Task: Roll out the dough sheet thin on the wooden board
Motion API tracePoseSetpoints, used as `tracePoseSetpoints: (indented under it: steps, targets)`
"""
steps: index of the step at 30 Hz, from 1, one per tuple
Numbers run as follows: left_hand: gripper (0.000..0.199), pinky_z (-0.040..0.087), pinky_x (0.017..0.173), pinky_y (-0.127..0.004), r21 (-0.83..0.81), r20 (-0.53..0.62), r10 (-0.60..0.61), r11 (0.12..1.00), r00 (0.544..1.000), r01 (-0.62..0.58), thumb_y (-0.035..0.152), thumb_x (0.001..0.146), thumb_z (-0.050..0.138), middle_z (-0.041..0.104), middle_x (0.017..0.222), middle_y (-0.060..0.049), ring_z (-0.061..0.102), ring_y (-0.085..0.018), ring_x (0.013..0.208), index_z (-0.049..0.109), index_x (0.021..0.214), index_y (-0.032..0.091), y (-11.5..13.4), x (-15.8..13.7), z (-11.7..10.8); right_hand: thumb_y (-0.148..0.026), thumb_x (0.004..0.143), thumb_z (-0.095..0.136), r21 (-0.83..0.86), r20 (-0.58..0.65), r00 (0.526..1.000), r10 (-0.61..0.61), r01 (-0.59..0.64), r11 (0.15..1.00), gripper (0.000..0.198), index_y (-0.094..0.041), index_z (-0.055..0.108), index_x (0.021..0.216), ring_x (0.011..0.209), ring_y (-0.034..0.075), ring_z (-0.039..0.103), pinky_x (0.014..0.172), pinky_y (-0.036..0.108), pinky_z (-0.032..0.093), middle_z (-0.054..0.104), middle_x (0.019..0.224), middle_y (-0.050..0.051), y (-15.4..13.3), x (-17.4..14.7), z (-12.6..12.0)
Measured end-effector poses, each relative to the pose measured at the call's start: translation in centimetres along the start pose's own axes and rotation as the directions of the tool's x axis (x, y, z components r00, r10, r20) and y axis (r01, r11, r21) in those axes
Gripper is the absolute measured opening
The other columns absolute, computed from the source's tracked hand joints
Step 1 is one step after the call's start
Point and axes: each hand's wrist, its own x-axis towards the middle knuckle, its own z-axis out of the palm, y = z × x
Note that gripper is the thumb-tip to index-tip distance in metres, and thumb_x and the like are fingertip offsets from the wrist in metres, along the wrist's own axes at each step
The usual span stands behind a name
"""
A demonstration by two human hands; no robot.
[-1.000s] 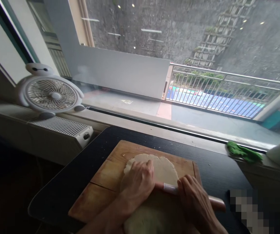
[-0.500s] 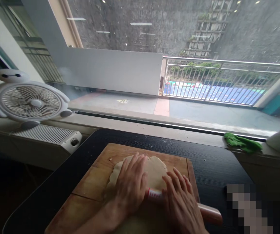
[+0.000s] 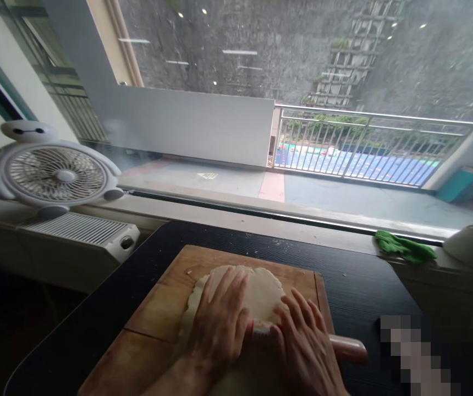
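Left hand (image 3: 220,316) and right hand (image 3: 307,338): palms down, fingers spread and extended forward, set unclenched over the reddish-brown, white-labelled cylindrical rolling pin (image 3: 347,349). Relative to one second earlier, the fingers have uncurled and straightened. The pale, flat, ragged-edged dough sheet (image 3: 263,290) lies beneath hands and pin, extending ahead of them on the brown wooden board (image 3: 154,302).

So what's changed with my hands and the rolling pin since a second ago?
The left hand and right hand have uncurled, fingers now stretched forward, both remaining on the rolling pin, which seems to have turned. Your view shifted too. The dough sheet remains on the wooden cutting board; the desk fan and green cloth stayed put.
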Motion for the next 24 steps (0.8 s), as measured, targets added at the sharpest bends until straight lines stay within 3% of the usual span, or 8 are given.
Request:
tracePoseSetpoints:
  steps: [2,6,10,15,19,22,24]
  targets:
    - [0.055,0.013,0.112,-0.052,-0.008,0.01,-0.005,1.0,1.0,0.005,0.025,0.088,0.037,0.038,0.143,-0.006,0.024,-0.026,0.136,0.028,0.142,0.019,0.0,0.3,-0.2,-0.03,0.089,0.042,-0.005,-0.034,0.999,0.019,-0.019,1.0,0.025,-0.023,0.054,0.11,0.125,0.025,0.034,0.103,0.043,0.023,0.053,0.122,0.005,0.0,0.9,0.1]
    - [0.046,0.023,0.105,-0.058,-0.031,0.033,-0.184,0.982,0.982,0.185,0.033,0.091,0.033,0.047,0.135,-0.013,0.033,-0.029,0.131,0.043,0.132,0.016,-0.9,6.5,1.9,-0.028,0.092,0.035,-0.031,-0.062,0.988,0.142,-0.144,0.989,0.023,-0.021,0.056,0.091,0.101,0.021,0.048,0.089,0.038,0.034,0.057,0.101,0.007,1.4,5.1,0.0]
    - [0.034,0.025,0.105,-0.056,-0.066,0.004,-0.218,0.974,0.976,0.218,0.031,0.091,0.035,0.056,0.125,-0.011,0.039,-0.026,0.126,0.058,0.113,0.019,-2.0,10.2,2.8,-0.037,0.091,0.04,0.028,0.013,0.999,0.049,-0.05,0.998,0.023,-0.021,0.055,0.085,0.083,0.017,0.049,0.077,0.031,0.038,0.054,0.088,0.003,3.2,4.2,-1.4]
    - [0.035,0.027,0.106,-0.047,-0.17,-0.056,-0.221,0.963,0.974,0.209,0.028,0.093,0.03,0.056,0.126,-0.007,0.041,-0.021,0.126,0.059,0.111,0.019,-3.2,7.2,-0.4,-0.034,0.087,0.052,0.129,0.218,0.967,-0.135,0.109,0.986,0.014,-0.023,0.054,0.095,0.084,0.016,0.05,0.074,0.029,0.041,0.054,0.09,0.001,4.0,-0.4,-3.1]
    - [0.041,0.025,0.109,-0.043,-0.142,0.02,-0.044,0.989,0.999,0.047,0.029,0.093,0.03,0.049,0.135,-0.009,0.034,-0.02,0.131,0.05,0.126,0.015,-3.1,3.1,-2.7,-0.029,0.085,0.056,0.141,0.272,0.947,-0.171,0.137,0.98,0.009,-0.023,0.054,0.091,0.084,0.017,0.05,0.073,0.029,0.042,0.054,0.09,0.0,1.7,-0.6,-2.6]
    - [0.045,0.02,0.11,-0.048,-0.099,0.09,0.062,0.994,0.994,-0.053,0.034,0.091,0.035,0.048,0.135,-0.01,0.033,-0.024,0.132,0.047,0.13,0.015,-2.6,1.7,-2.2,-0.027,0.084,0.057,0.105,0.241,0.961,-0.139,0.117,0.988,0.016,-0.023,0.054,0.1,0.087,0.018,0.051,0.075,0.031,0.043,0.054,0.094,0.001,0.5,0.0,-1.8]
    - [0.045,0.015,0.111,-0.051,-0.082,0.094,0.071,0.995,0.993,-0.064,0.035,0.091,0.035,0.048,0.135,-0.009,0.03,-0.025,0.133,0.048,0.13,0.017,-2.5,3.0,-0.9,-0.03,0.085,0.056,0.101,0.226,0.964,-0.136,0.116,0.988,0.026,-0.023,0.051,0.109,0.09,0.019,0.051,0.078,0.032,0.044,0.054,0.099,0.002,0.8,0.7,-1.5]
